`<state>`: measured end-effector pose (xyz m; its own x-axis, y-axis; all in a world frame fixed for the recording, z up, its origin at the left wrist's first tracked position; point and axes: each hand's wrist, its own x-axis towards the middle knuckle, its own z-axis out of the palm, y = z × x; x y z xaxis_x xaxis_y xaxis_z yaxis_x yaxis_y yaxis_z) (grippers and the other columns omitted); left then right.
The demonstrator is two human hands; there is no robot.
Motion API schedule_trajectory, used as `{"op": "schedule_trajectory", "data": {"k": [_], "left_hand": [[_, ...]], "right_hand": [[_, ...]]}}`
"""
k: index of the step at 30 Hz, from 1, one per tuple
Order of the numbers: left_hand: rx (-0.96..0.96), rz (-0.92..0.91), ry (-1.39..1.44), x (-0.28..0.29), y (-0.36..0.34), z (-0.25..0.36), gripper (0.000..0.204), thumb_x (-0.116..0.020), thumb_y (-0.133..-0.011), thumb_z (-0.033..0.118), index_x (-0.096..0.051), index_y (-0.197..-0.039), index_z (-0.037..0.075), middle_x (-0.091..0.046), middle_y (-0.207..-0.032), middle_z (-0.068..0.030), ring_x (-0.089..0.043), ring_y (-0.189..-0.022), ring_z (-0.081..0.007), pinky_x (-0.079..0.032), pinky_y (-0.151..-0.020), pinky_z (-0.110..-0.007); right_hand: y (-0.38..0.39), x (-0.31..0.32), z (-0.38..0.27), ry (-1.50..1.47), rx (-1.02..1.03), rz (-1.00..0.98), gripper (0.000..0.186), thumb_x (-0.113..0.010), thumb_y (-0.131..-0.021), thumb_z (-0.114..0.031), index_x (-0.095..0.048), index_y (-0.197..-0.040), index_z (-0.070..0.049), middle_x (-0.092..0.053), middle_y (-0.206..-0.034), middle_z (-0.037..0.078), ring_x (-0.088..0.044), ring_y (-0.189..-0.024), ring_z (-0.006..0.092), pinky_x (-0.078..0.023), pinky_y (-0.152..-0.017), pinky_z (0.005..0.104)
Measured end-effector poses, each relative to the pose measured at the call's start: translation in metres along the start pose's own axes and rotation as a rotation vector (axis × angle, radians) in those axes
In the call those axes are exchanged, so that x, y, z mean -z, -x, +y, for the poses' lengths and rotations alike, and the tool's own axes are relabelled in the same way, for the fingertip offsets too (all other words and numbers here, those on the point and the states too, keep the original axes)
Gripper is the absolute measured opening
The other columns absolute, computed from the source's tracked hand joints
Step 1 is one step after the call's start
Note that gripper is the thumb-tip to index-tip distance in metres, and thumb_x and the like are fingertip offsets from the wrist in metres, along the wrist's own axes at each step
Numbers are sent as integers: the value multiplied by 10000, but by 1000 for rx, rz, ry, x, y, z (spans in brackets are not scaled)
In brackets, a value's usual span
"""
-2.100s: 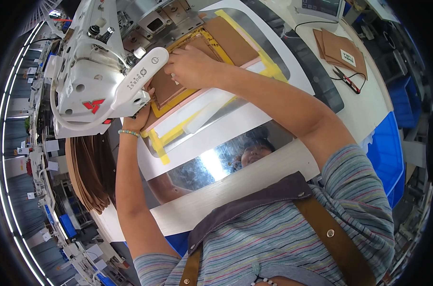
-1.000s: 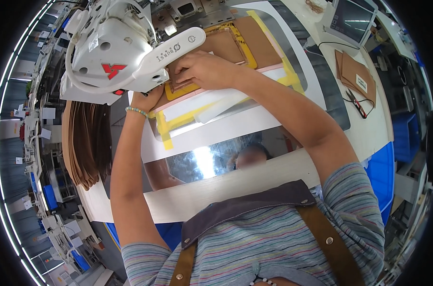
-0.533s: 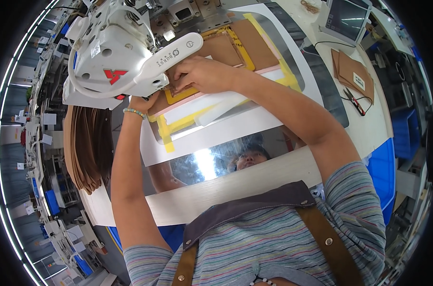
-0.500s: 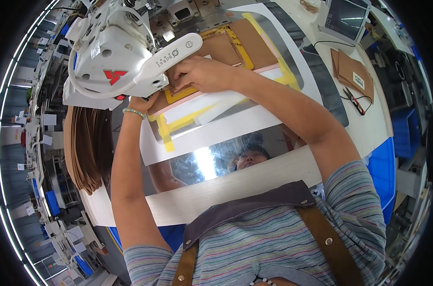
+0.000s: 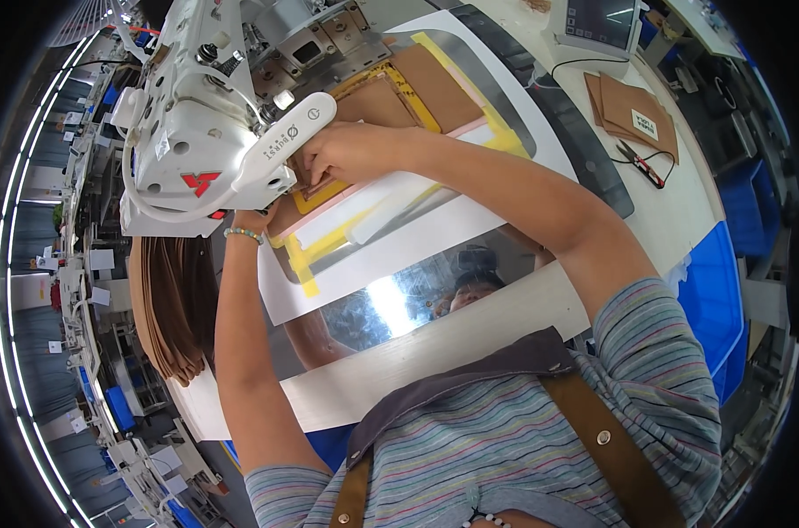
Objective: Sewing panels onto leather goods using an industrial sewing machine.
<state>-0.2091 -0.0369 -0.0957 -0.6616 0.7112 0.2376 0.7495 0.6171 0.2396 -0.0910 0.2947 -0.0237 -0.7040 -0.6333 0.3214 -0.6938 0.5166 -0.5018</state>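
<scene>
My right hand (image 5: 349,150) is closed, fingers bent down at the yellow-edged frame (image 5: 417,104) that holds brown sheet material, beside the white handle (image 5: 289,141) of a sewing machine head (image 5: 179,150); what the fingertips grip is hidden. My left hand (image 5: 257,220), with a beaded bracelet at the wrist, reaches beneath the machine head; its fingers are hidden. The frame lies on a plate (image 5: 521,123) with yellow tape (image 5: 302,270), a pink strip and white strips, over a white sheet (image 5: 285,308).
A stack of brown pieces (image 5: 166,308) stands left. At right are flat brown pieces (image 5: 615,110), red-handled snips (image 5: 646,172), a screen unit (image 5: 597,22), a cable and blue bins (image 5: 707,290). A reflective metal panel (image 5: 390,308) sits near the table's front edge (image 5: 452,352).
Compared with the earliest frame, my right hand sits further left, closer under the machine handle, with fingers more bent. My left hand stays beneath the head. The view has shifted slightly between frames.
</scene>
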Motion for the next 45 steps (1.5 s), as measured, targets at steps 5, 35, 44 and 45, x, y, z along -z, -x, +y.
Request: {"op": "schedule_trajectory", "data": {"k": [5, 35, 44, 45], "left_hand": [[9, 46, 211, -6, 17, -11, 547, -809, -887, 97, -642, -1408, 79, -704, -1376, -144, -659, -1288, -300, -524, -1106, -414], [175, 164, 189, 71, 86, 166, 331, -672, -1023, 95, -718, -1349, 59, -652, -1473, -160, -502, -1476, -370, -387, -1239, -456], [155, 136, 203, 72, 92, 188, 294, -665, -1020, 65, -735, -1305, 49, -674, -1469, -115, -531, -1461, -358, -404, -1234, -455], [141, 133, 200, 74, 91, 194, 297, -665, -1014, 51, -736, -1302, 50, -677, -1462, -113, -539, -1454, -359, -412, -1227, -457]], "right_hand": [[-13, 9, -1, 112, -132, 28, 263, -637, -924, -56, -832, -1094, -105, -733, -1275, 58, -646, -1268, 277, -536, -1052, 459], [10, -2, -17, 120, 39, -16, 321, -604, -891, 19, -785, -1148, -44, -760, -1216, 104, -643, -1223, 313, -514, -1086, 438], [44, 30, -36, 243, 49, -86, 271, -632, -997, -82, -762, -1232, -53, -735, -1309, 62, -627, -1259, 277, -507, -1084, 417], [57, 47, -41, 344, -33, -114, 278, -636, -1014, -104, -752, -1262, -57, -728, -1336, 48, -621, -1281, 266, -504, -1087, 407]]}}
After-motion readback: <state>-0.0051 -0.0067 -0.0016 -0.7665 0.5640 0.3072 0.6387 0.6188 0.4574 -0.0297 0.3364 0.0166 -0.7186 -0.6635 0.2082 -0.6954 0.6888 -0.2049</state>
